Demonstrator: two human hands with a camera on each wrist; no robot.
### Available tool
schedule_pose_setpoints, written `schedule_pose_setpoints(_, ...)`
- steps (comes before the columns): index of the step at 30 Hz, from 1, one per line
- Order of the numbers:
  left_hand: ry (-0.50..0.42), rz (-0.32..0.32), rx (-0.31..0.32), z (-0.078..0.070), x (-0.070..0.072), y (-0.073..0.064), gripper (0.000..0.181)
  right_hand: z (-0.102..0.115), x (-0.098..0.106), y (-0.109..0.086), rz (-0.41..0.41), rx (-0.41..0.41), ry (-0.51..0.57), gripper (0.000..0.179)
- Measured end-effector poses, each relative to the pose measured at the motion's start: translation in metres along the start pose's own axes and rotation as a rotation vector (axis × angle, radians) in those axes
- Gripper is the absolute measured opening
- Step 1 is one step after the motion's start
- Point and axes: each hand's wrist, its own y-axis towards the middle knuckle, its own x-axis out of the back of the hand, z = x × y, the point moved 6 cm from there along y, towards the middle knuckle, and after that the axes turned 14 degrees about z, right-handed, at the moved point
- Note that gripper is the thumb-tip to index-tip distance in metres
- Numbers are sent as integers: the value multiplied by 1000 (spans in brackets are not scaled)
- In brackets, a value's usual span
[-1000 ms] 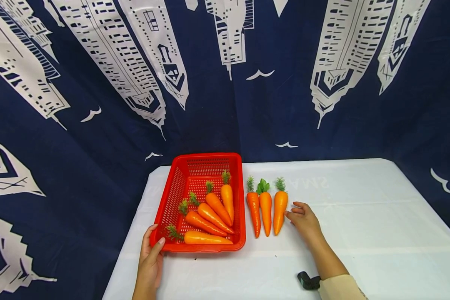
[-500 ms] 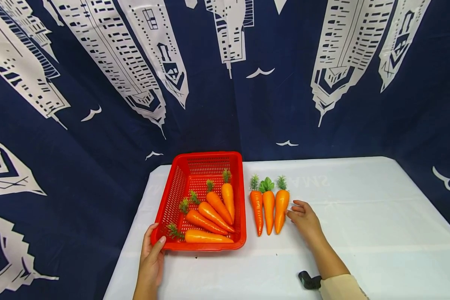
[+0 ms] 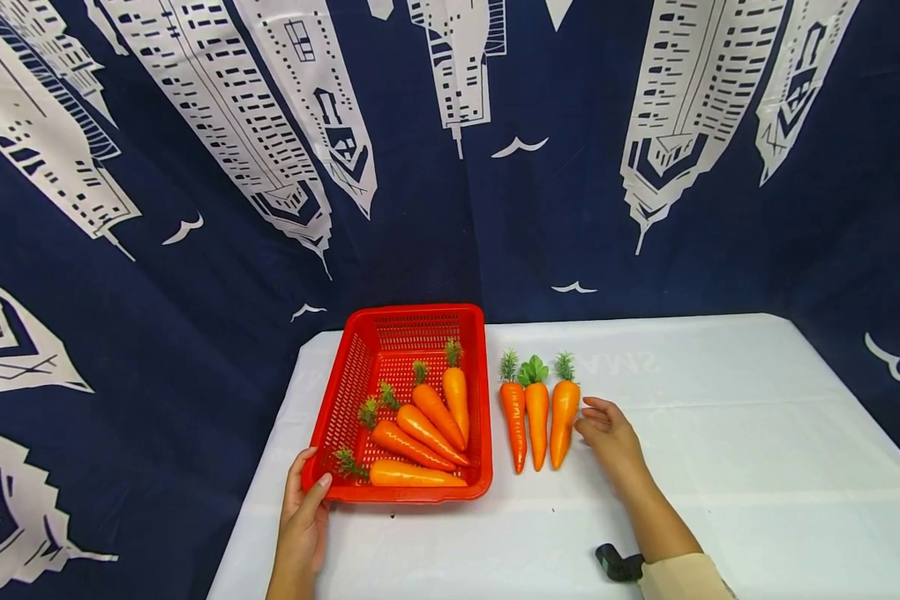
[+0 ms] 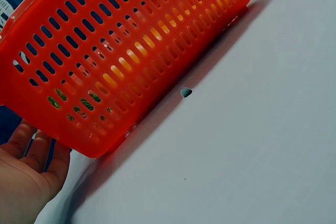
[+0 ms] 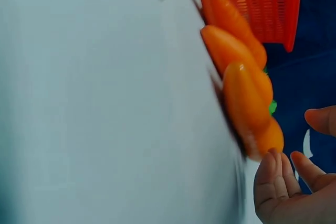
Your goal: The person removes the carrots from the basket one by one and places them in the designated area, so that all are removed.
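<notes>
My left hand (image 3: 303,521) grips the near left corner of a red plastic basket (image 3: 485,400), thumb over the rim. In the left wrist view, its fingers (image 4: 39,150) lie against the basket's outer wall (image 4: 105,40). Several orange toy carrots (image 3: 420,432) with green tops lie inside. Right of the basket, three more stand side by side on the table: a ridged one (image 3: 513,425), a leafy-topped one (image 3: 537,421) and a smooth one (image 3: 565,421). Beside the smooth one, my right hand (image 3: 615,442) rests with loosely bent fingers, holding nothing; whether they touch it, I cannot tell.
A white cloth covers the table (image 3: 742,433). Behind it hangs a dark blue curtain (image 3: 555,208) printed with white buildings and birds. A small black object (image 3: 618,564) shows at the right wrist, by the beige sleeve (image 3: 682,577).
The three carrots on the table have shifted slightly right, the left two most, and now lie closer together. My right hand has edged a little away from them. The left hand stays on the basket.
</notes>
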Motion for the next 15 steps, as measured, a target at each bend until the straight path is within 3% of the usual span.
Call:
schedule_pose_setpoints(10, 10, 13, -11, -1, -1, 1, 52, 27, -13, -12, 38, 77, 36, 48)
schedule_pose_setpoints(15, 12, 13, -14, 0, 0, 0, 51, 37, -24, -16, 104, 94, 73, 47)
